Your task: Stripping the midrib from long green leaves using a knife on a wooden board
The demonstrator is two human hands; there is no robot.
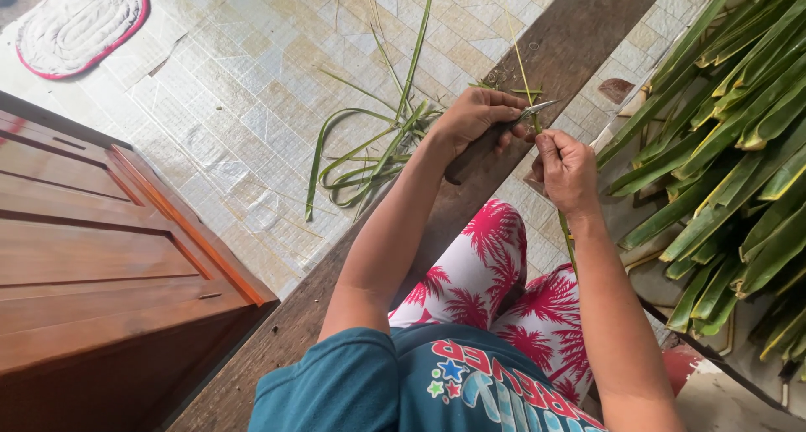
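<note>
My left hand point(477, 117) is shut around a small knife point(537, 109), whose thin metal blade points right towards my other hand. My right hand point(567, 170) pinches a narrow green palm leaf strip point(521, 67) just beside the blade. The strip runs up past the knife and also trails down below my right wrist. Both hands meet above a long dark wooden plank point(579, 29). My knees in pink and white patterned trousers point(495, 272) lie under my forearms.
A loose heap of trimmed green leaf strips point(369, 151) lies on the pale tiled floor left of the plank. A thick bundle of broad green palm leaves point(730, 146) fills the right side. A brown wooden door panel point(101, 256) stands at the left, with a red-edged mat point(80, 20) behind it.
</note>
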